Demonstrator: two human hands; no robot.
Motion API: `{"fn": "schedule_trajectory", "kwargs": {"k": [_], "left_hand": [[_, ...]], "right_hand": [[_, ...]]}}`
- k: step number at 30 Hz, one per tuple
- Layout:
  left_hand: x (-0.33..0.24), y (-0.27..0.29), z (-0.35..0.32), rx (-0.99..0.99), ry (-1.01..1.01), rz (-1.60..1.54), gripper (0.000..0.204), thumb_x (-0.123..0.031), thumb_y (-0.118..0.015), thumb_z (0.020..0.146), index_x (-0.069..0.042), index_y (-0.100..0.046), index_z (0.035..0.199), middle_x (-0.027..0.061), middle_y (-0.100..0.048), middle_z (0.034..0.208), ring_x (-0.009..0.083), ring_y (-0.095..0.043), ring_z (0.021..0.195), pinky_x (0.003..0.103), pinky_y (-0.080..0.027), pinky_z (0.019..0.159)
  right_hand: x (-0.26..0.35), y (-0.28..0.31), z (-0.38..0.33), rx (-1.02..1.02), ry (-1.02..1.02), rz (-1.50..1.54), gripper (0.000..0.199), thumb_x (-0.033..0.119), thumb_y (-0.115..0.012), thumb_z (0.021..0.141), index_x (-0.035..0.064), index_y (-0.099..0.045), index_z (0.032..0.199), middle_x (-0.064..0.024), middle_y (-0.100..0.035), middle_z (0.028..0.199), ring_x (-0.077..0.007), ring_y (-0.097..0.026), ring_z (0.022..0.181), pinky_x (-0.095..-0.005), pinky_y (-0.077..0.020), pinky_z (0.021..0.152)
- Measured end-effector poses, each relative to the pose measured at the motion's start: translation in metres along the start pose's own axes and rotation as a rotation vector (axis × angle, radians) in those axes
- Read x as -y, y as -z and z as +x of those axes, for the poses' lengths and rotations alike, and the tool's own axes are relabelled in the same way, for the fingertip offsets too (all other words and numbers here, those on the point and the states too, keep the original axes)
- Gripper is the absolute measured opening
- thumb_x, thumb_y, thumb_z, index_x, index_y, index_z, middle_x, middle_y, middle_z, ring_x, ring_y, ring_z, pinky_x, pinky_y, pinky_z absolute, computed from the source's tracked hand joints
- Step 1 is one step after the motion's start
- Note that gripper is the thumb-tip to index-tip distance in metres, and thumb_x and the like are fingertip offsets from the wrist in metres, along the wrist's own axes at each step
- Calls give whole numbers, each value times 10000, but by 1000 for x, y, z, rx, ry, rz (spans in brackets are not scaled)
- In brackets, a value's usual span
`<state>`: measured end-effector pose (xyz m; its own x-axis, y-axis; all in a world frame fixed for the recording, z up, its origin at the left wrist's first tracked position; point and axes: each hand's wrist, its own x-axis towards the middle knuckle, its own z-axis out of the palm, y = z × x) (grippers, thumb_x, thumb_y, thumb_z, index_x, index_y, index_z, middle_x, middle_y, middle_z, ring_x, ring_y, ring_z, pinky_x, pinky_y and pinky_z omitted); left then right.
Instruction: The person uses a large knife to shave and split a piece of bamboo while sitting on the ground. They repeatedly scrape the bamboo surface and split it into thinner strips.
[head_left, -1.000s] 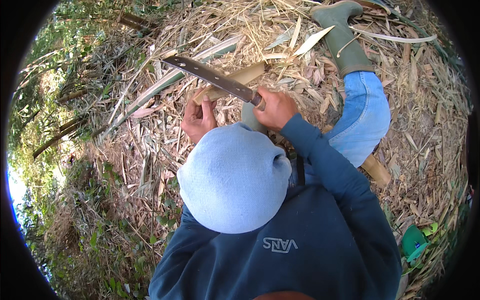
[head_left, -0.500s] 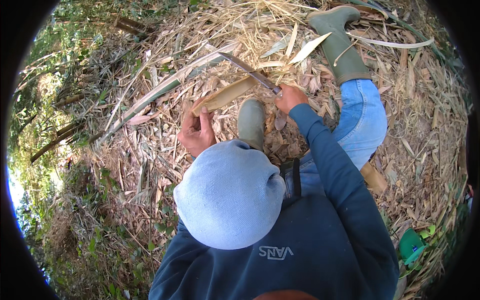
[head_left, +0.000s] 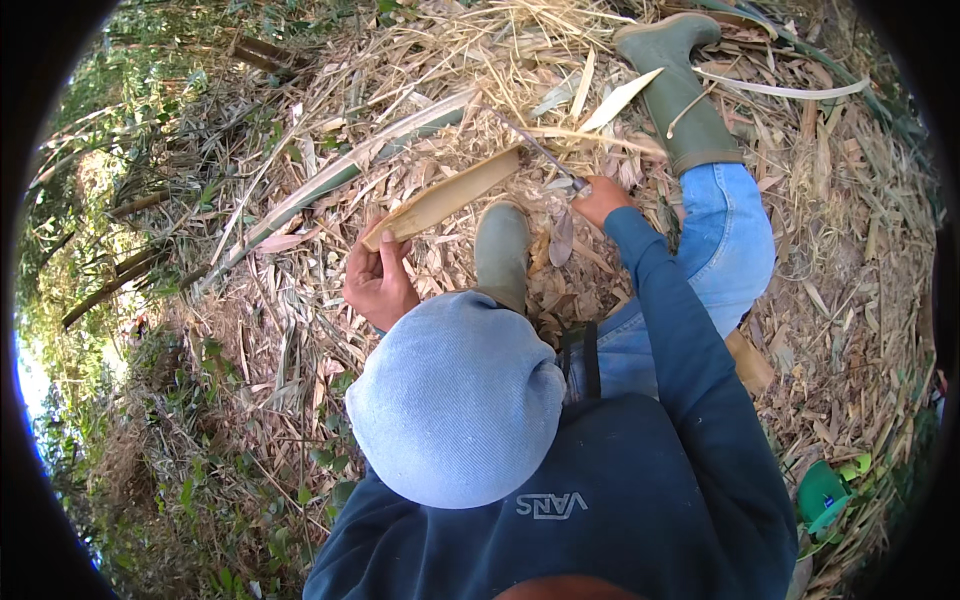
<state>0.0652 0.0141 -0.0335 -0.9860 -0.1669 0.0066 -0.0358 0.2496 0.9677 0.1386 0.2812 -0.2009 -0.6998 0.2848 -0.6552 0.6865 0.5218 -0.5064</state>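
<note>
My left hand (head_left: 380,280) pinches the near end of a flat, pale split bamboo strip (head_left: 450,195), its thumb lying on top. From there the strip slants up and right, beyond the toe of my left boot (head_left: 502,250). My right hand (head_left: 603,202) is closed round the handle of a knife. Its narrow dark blade (head_left: 537,145) points up and left, seen nearly edge-on, just past the strip's far end. Whether blade and strip touch is hard to tell. A thin, blurred pale shaving (head_left: 600,138) shows right of the blade.
My bent left knee (head_left: 455,400) in blue jeans rises close in front of me. The right leg stretches out to its green rubber boot (head_left: 690,105). A long green bamboo piece (head_left: 335,175) lies at left among dry leaves. Shavings (head_left: 520,30) are heaped at the far side.
My right hand has moved right with the knife, and the blade has turned edge-on. My left hand and the strip have shifted slightly left. A blurred shaving now shows beside the blade.
</note>
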Motion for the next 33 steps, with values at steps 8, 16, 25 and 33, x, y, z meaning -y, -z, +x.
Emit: {"fn": "schedule_trajectory", "kwargs": {"k": [8,16,25,33], "left_hand": [[11,12,4,-37,99,-47,266,-15,-606,913,108,-598,1148,210,-685,965,210,-696,834,294,-623,687],[8,13,0,20,159,-62,240,-32,-624,902,103,-594,1099,215,-673,941,226,-697,814,308,-635,681],[10,12,-2,35,131,-56,243,-51,-630,905,116,-582,1075,228,-663,947,255,-699,817,311,-639,686],[9,6,-3,3,124,-84,193,-24,-618,903,104,-608,1047,187,-677,910,197,-693,782,299,-632,680]], "right_hand": [[30,-18,-53,-104,161,152,388,281,-664,726,44,-623,1031,-204,-664,799,-363,-663,760,-468,-509,709],[106,-14,-134,-74,398,165,252,298,-640,770,105,-599,927,-211,-647,747,-428,-634,748,-518,-496,687],[90,-18,-117,-138,355,118,251,294,-654,758,99,-603,907,-199,-645,726,-416,-641,726,-504,-510,693],[48,-20,-49,-108,93,84,300,286,-635,755,82,-643,975,-222,-670,802,-394,-663,789,-486,-530,749]]}}
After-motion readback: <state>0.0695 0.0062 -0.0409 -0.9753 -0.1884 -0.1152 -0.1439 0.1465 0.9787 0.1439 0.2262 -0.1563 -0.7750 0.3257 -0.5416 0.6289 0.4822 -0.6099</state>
